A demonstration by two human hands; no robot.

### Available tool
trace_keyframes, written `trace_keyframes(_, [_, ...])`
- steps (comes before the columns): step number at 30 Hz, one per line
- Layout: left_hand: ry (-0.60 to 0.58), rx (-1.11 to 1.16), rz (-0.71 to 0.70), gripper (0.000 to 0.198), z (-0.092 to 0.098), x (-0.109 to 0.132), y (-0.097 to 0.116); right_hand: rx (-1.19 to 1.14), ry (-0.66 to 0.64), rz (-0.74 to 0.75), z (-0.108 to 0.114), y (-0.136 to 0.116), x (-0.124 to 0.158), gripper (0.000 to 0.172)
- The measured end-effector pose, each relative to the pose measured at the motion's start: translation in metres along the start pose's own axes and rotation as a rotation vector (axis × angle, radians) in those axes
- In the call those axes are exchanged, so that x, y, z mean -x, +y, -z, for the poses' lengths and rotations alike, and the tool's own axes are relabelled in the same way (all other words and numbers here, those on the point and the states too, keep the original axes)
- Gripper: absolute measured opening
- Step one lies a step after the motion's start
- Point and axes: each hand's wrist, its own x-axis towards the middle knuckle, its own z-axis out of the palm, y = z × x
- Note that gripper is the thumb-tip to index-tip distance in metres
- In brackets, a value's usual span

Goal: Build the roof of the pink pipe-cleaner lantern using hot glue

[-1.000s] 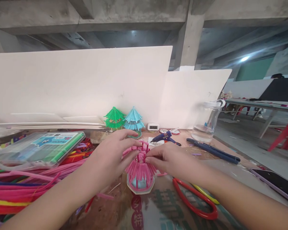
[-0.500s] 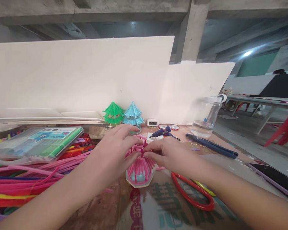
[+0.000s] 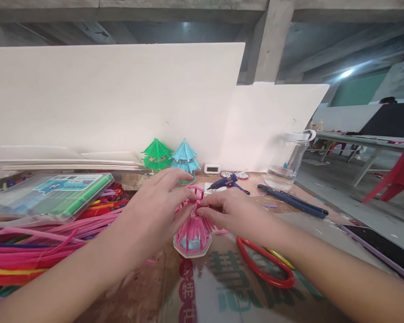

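L hand (image 3: 161, 202), R hand (image 3: 232, 211): fingers clamped on pink pipe-cleaner pavilion (image 3: 195, 229). Room tight L: pipe cleaners (image 3: 27, 260); phone (image 3: 382, 249) nr R edge of tabletop (image 3: 134, 287).

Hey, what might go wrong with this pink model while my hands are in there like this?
Two things, perhaps. The left hand and right hand crowd the upper part of the pink model, so uneven pressure might bend its thin posts. The glue gun lies just beyond the right hand; if its tip is hot, which I can't tell, a slip forward could burn.
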Motion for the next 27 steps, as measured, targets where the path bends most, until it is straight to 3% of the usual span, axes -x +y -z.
trace_keyframes(22, [-0.059, 0.139, 0.023, 0.023, 0.006, -0.002, 0.000, 0.005, 0.021, 0.008, -0.003, 0.001, 0.000, 0.024])
trace_keyframes(27, [-0.069, 0.180, 0.107, 0.026, 0.016, -0.002, -0.004, 0.016, 0.028, -0.007, -0.003, 0.003, 0.000, 0.025])
